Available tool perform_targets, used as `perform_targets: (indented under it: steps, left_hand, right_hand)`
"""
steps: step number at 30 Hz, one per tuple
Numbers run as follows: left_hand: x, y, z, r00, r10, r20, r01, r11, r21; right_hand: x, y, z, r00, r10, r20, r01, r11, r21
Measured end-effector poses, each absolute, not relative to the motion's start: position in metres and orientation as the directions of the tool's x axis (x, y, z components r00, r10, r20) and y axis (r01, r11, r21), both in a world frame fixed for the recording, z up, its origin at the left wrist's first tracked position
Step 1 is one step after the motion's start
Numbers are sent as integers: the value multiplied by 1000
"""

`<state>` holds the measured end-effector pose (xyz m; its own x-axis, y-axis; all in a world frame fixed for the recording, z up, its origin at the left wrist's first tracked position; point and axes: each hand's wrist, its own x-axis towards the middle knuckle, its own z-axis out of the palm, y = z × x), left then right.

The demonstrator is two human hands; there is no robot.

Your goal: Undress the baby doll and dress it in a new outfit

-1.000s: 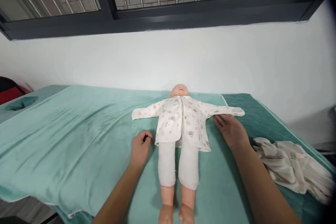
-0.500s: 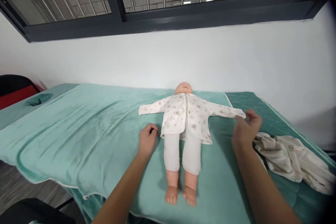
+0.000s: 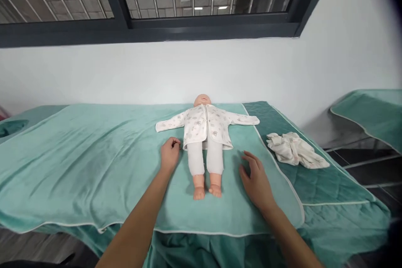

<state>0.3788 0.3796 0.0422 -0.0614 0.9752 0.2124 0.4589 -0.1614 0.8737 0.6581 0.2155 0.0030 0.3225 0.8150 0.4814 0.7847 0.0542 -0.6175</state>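
Observation:
A baby doll (image 3: 198, 181) lies on its back with its feet toward me and both arms stretched out sideways. It wears a white printed jacket (image 3: 195, 124), overlapping at the front, and white leggings (image 3: 215, 157); the feet are bare. The sleeves reach past the doll's hands, which are hidden. Beside the jacket's left hem rests my left hand (image 3: 170, 155), its fingers curled in and no object showing in them. To the right of the doll's legs, my right hand (image 3: 256, 179) is open, thumb and fingers apart, touching neither doll nor clothes.
A light green blanket (image 3: 94, 167) covers most of the bed. On the darker quilted cover (image 3: 329, 188) at right lies a crumpled white printed garment (image 3: 297, 150). Behind the bed runs a white wall (image 3: 125, 73) below a dark-framed window. Another green-covered bed (image 3: 373, 111) stands far right.
My right hand has left the doll's right-side sleeve end and come down beside the legs, its fingers now spread. My left hand stays by the hem. The head view has turned right.

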Motion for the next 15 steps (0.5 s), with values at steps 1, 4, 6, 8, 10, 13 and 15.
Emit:
perform_targets:
  steps: [1,4,6,8,10,13,15]
  left_hand:
    - [379,380,42,-54,975,216,458,-168,873]
    - [378,378,43,-37,974,225,456,-184,871]
    - [379,376,43,-32,974,223,454,-184,872]
    - [380,375,44,-42,976,214,451,-173,876]
    - [382,379,46,-70,977,202,444,-150,883]
    - [383,393,53,-108,986,129,405,-74,911]
    - [380,406,62,-110,994,27,349,13,937]
  right_hand:
    - [658,205,2,321,822,471,785,48,-618]
    - [667,188,7,320,826,464,784,45,-619]
    - [680,185,16,321,809,492,803,43,-595]
    - [696,186,25,321,777,541,832,41,-554]
    - [712,189,31,332,745,579,854,25,-521]
    - [723,195,32,362,734,575,851,-8,-525]
    - [718,202,31,333,760,558,842,27,-539]
